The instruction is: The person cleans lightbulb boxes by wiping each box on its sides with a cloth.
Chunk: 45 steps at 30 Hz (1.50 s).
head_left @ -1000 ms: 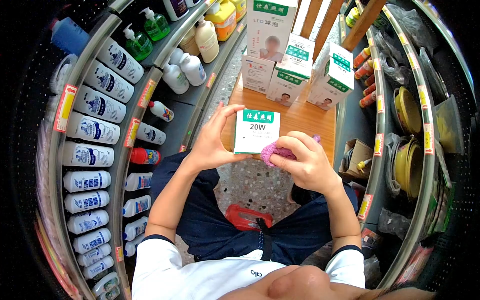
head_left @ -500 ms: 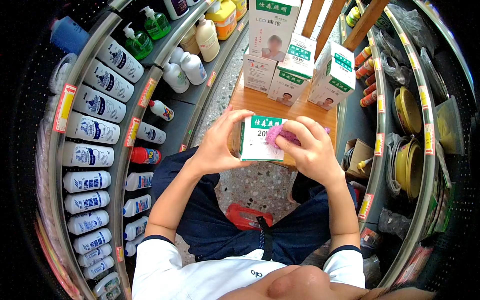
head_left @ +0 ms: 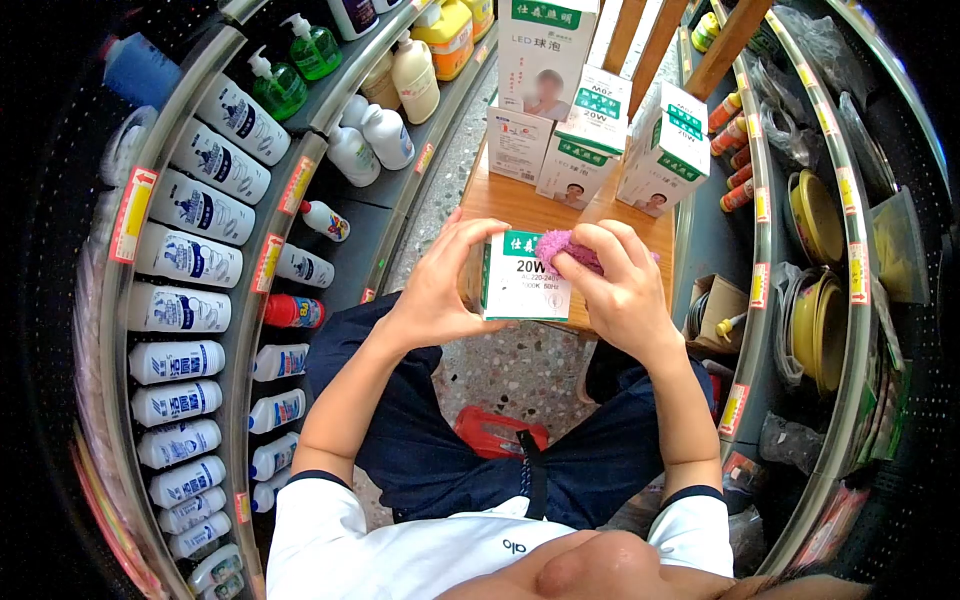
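Observation:
A white and green bulb box (head_left: 524, 285) marked 20W is at the near edge of a wooden stool (head_left: 500, 203). My left hand (head_left: 440, 285) grips the box along its left side, thumb at the near edge and fingers at the far edge. Bunched in my right hand (head_left: 622, 290) is a pink cloth (head_left: 572, 252), pressed on the upper right of the box's top face. Part of the green label is hidden under the cloth.
Several more bulb boxes (head_left: 585, 165) stand on the stool's far part. Shelves of white bottles (head_left: 188, 258) curve along the left. The right shelves hold yellow pans (head_left: 820, 335) and bagged goods. A red object (head_left: 490, 430) lies on the floor between the legs.
My right hand has moved the pink cloth slightly up on the box, uncovering more of the printed text. My left hand keeps its hold on the box.

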Tool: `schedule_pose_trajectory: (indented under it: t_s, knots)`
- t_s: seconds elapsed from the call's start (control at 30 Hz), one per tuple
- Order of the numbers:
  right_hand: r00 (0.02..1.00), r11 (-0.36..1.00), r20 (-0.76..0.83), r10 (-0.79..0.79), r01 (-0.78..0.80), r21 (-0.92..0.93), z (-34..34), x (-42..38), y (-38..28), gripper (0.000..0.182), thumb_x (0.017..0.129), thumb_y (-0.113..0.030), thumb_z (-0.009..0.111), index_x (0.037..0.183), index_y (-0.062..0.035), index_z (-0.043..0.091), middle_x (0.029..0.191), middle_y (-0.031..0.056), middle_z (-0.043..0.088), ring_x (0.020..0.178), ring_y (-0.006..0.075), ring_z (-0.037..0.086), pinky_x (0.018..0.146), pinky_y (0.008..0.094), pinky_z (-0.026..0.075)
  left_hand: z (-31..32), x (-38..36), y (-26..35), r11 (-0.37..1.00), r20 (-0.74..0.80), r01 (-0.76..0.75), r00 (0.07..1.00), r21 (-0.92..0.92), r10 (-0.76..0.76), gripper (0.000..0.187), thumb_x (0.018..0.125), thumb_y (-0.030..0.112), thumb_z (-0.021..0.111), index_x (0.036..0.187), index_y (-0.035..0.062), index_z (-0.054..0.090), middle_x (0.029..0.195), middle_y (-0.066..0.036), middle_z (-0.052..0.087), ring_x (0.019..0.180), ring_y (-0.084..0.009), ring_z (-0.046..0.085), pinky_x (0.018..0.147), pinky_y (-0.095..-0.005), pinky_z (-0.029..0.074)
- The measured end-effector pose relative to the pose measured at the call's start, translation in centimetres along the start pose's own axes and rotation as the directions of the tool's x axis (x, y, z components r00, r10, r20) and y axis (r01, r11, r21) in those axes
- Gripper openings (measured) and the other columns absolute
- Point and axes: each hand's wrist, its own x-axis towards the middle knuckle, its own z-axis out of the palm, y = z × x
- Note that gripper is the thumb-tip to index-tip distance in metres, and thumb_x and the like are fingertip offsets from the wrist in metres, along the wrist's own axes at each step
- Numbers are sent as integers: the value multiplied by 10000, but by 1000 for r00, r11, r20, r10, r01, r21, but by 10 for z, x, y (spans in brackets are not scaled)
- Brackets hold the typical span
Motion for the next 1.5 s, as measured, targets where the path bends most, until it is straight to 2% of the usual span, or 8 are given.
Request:
schedule_pose_trajectory:
  t_s: [0.17,0.27,0.4,0.63,0.73,0.93,1.2,1.5]
  knots:
    - [999,991,19,-33,30,133,-3,-4,-2,294,719,-132,659,1000,-79,728,1112,75,610,1059,290,583,877,406,515,0,0,2,1000,-15,2,1000,10,-1,960,543,278,933,1357,49,479,1320,-122,596,1260,-308,565,1213,-520,230]
    - [996,978,77,-49,32,207,-9,-4,-8,307,678,-74,678,981,-73,726,1111,99,613,1059,318,578,882,419,511,-1,1,1,1000,-12,13,1000,16,-13,962,541,286,934,1355,46,481,1312,-125,596,1252,-316,569,1214,-522,229]
    - [988,964,97,-120,92,249,-15,-6,-9,283,726,-121,669,1001,-86,724,1090,69,612,1037,289,597,869,397,517,-2,1,1,1000,-17,23,1000,12,-23,958,542,288,934,1352,39,485,1301,-130,598,1248,-315,572,1214,-526,227]
    - [974,924,155,-168,101,369,-20,-11,-7,270,707,-107,673,971,-87,726,1089,60,612,1058,281,592,842,400,522,-2,2,4,1000,-5,26,1000,16,-26,942,552,287,926,1348,32,492,1305,-133,598,1248,-314,574,1211,-528,234]
    - [975,936,147,-166,109,334,-20,-12,-6,295,703,-111,671,993,-96,721,1094,60,612,1067,282,591,843,399,520,0,2,4,1000,-9,25,1000,6,-25,934,558,280,922,1349,32,492,1306,-132,598,1251,-311,572,1211,-529,235]
    - [997,990,51,-64,57,128,-10,-11,-5,339,704,-118,663,1040,-112,705,1130,65,613,1076,286,586,853,406,508,2,3,6,1000,5,-3,1000,-1,3,894,589,286,904,1347,62,488,1308,-129,588,1266,-309,550,1200,-533,255]
    - [997,995,-74,-8,1,-96,0,-5,-1,308,727,-157,656,1027,-112,706,1120,62,610,1064,266,576,823,390,502,5,3,10,999,9,-45,999,5,45,894,586,271,901,1346,52,484,1322,-130,582,1271,-321,543,1186,-524,287]
    - [997,979,-74,17,-31,-199,-3,-4,3,304,724,-145,650,1018,-92,704,1113,64,612,1052,259,585,754,377,485,3,3,6,1000,-8,-1,1000,11,1,950,549,255,913,1364,41,475,1319,-130,584,1264,-311,553,1210,-529,234]
